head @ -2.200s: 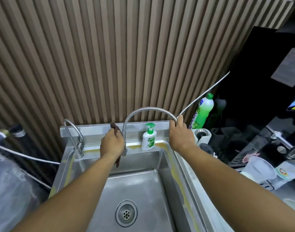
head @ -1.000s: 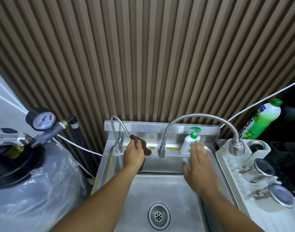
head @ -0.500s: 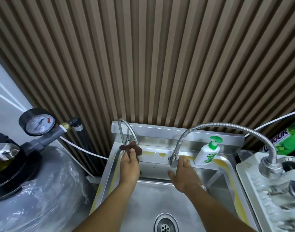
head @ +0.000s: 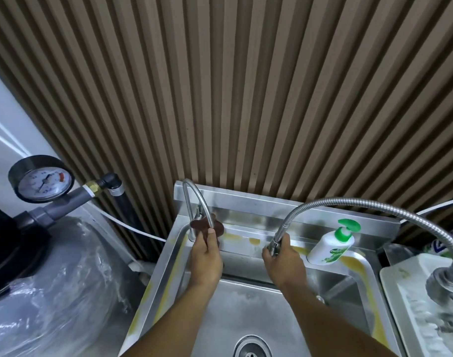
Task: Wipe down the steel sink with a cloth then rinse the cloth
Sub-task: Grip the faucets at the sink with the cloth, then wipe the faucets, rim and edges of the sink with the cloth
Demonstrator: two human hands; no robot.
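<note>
Both our hands at the back rim of the steel sink (head: 246, 305)

Nearest us, the drain (head: 251, 349) sits in the basin floor. Farther back, our left hand (head: 206, 258) grips the brown cloth (head: 199, 225), fingers curled under and thumb on top. It holds the cloth against the foot of the small tap (head: 194, 199) at the back left corner. Our right hand (head: 283, 258) curls its fingers round the base of the flexible faucet (head: 277, 240). Just right of it stands the soap bottle (head: 331, 246), with the slatted wall (head: 246, 99) behind.

Kitchen wash station: steel sink (head: 246, 300) below slatted wall (head: 246, 86), soap bottle (head: 332, 244) on its rim, pressure tank (head: 53, 279) alongside.
</note>
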